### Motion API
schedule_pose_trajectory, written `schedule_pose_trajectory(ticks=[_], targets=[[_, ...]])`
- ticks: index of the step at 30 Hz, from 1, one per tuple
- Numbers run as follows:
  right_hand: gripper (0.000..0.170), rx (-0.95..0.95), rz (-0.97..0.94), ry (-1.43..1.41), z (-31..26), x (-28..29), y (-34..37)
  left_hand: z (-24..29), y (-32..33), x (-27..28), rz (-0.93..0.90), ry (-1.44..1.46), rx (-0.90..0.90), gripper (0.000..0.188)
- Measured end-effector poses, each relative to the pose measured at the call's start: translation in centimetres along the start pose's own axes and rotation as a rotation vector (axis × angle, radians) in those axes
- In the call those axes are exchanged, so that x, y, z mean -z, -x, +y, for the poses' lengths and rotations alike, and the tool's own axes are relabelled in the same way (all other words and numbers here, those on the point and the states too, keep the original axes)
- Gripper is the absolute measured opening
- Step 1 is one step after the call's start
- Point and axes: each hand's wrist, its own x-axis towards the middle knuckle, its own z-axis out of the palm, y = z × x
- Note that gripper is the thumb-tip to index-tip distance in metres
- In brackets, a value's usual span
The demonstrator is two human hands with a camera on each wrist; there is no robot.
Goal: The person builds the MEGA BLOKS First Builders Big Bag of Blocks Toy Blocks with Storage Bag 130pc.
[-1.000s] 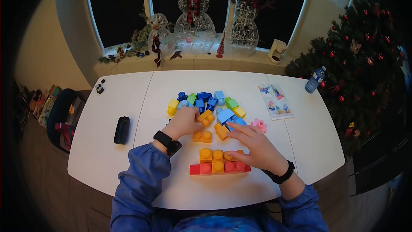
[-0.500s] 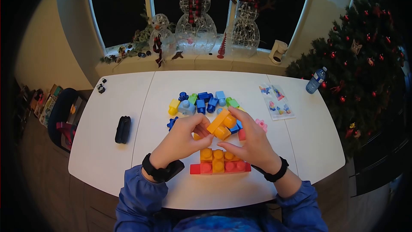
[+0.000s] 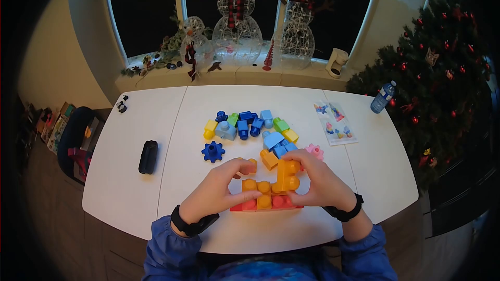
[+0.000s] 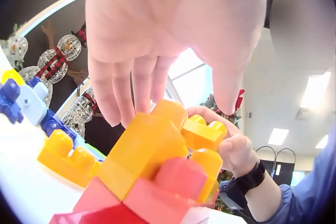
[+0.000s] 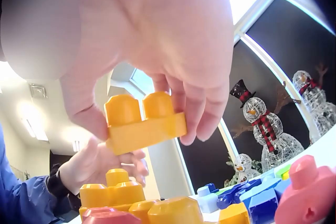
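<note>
three snowmen, one table, right hand pinching one orange block, left hand loosely spread

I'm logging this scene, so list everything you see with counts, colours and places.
Table: one, white, centre
Block build: one, red and orange, near side
Held block: one, orange, build's right end
Loose blocks: many, blue, green, yellow, orange, beyond build
Gear pieces: at least two, blue and pink, table
Picture sheet: one, multicoloured, far right
Bottle: one, bluish, right edge
Case: one, black, table left
Small objects: a few, black, far-left corner
Snowmen: three, white, window ledge
Cone: one, red, ledge
Greenery: some, green, ledge
Object: one, cream, ledge right
Window panes: three, dark, beyond
Christmas tree: one, green, right
Chair: one, dark, left
Wristbands: two, black, wrists
Sleeves: two, blue, forearms
Left hand: one, build's left side
Right hand: one, gripping held block
</note>
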Motion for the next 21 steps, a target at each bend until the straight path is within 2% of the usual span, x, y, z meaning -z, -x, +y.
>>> schedule_pose_trajectory(ticks=[4, 7, 10, 19, 21], targets=[[0.075, 0.011, -0.152, 0.005, 0.8, -0.8, 1.2, -1.1, 1.9, -1.3, -0.059, -0.105, 0.011, 0.072], [0.072, -0.025, -0.197, 0.044, 0.8, -1.2, 1.6, -1.8, 2.4, -1.8, -0.107, -0.065, 0.118, 0.074], [0.073, 0.020, -0.193, 0.050, 1.5, -1.9, 1.6, -1.5, 2.4, -1.6, -0.142, -0.035, 0.165, 0.075], [0.070, 0.066, -0.189, 0.046, 2.7, -2.8, 1.8, -1.3, 2.7, -2.0, -0.099, 0.032, 0.201, 0.070], [0.075, 0.048, -0.207, 0.029, 2.8, -2.9, 1.9, -1.6, 2.8, -2.1, -0.094, 0.031, 0.193, 0.070]])
